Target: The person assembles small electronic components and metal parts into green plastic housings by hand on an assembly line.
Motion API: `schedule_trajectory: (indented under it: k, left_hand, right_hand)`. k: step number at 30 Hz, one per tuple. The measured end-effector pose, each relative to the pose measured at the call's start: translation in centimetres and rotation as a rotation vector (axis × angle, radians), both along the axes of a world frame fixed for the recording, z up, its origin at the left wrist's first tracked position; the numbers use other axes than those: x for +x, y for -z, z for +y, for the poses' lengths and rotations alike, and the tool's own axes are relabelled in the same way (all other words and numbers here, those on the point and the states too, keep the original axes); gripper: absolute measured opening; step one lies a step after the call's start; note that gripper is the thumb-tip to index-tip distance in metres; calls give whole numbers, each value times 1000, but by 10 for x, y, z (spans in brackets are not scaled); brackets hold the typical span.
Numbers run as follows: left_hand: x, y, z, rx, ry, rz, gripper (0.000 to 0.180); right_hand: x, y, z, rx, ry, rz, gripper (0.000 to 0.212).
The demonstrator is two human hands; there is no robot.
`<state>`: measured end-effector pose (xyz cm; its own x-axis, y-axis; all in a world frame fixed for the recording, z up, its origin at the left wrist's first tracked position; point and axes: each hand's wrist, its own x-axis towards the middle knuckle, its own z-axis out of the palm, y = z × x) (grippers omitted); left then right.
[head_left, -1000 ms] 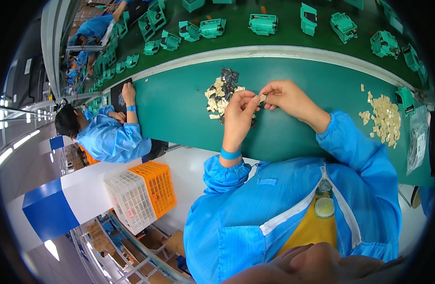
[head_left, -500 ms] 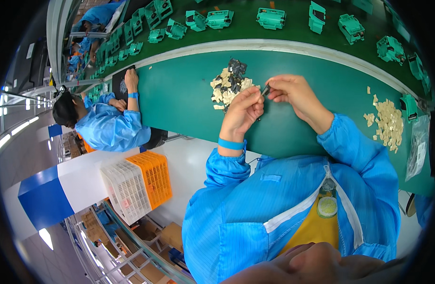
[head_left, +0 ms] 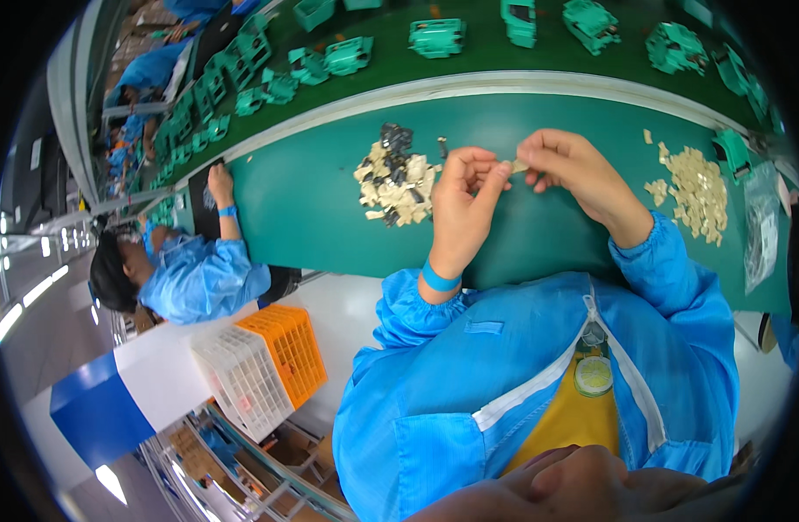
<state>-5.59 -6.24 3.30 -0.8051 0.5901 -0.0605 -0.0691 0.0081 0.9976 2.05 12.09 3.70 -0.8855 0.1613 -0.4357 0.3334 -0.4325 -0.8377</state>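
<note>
The fingertips of my left hand [head_left: 465,204] and my right hand [head_left: 572,165] meet over the green bench, both closed in a pinch on a small flat beige piece [head_left: 519,166]. Fingers cover part of it. Just left of my left hand's fingers lies a small dark piece [head_left: 442,146]. Farther left is a mixed heap of beige and black pieces [head_left: 408,193], topped by a crumpled shiny black wad [head_left: 396,137]. A second pile, of beige pieces only [head_left: 700,193], spreads to the right of my right forearm.
Beyond the bench's pale rail [head_left: 469,84], green plastic housings [head_left: 437,38] stand on a conveyor. One housing [head_left: 731,154] and a clear plastic bag [head_left: 762,230] lie at the right end. A co-worker in blue [head_left: 204,278] sits left, near white and orange crates [head_left: 286,352].
A small dark piece was between my fingertips; now a beige one is. A dark piece now lies left of my left hand. My hands shifted right, away from the mixed heap. The conveyor housings moved left.
</note>
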Motion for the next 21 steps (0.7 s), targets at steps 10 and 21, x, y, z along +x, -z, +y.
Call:
schedule_trajectory:
  k: [10,21]
  left_hand:
    - [36,-17,79,-71,231,1057,16]
    - [60,-19,124,-82,322,1224,16]
  right_hand:
    - [104,5,38,-89,249,171,13]
    - [139,13,43,54,482,199,19]
